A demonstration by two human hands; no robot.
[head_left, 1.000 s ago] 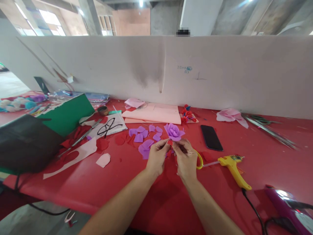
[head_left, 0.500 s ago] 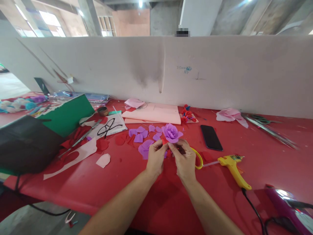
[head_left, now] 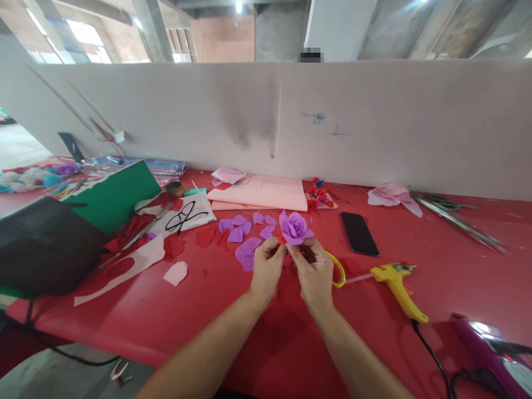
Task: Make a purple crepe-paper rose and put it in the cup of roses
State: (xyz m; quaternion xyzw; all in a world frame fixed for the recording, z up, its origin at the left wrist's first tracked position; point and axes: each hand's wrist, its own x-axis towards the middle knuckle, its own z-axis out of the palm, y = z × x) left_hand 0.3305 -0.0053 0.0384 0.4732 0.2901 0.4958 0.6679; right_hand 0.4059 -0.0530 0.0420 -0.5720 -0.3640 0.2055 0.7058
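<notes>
A purple paper rose (head_left: 296, 227) stands upright above the red table, its base between my two hands. My right hand (head_left: 312, 269) is closed, thumb and fingers pinching the rose from below. My left hand (head_left: 266, 266) is closed too, its fingertips at a small bit of red material beside the flower's base; its exact shape is mostly hidden. Behind my left hand lie loose purple petals (head_left: 246, 252). Next to my right hand is a yellow ring-shaped handle (head_left: 339, 271), partly covered by that hand.
To the right lie a black phone (head_left: 359, 234), a yellow glue gun (head_left: 397, 282) with its cord, and a purple appliance (head_left: 490, 354). Pink sheets (head_left: 261, 191) and small red flowers (head_left: 319, 195) sit at the back. Eyeglasses (head_left: 185, 216) and a green box (head_left: 120, 194) are left.
The rose has shifted slightly right and turned a little. My hands have moved only slightly, still together at its base.
</notes>
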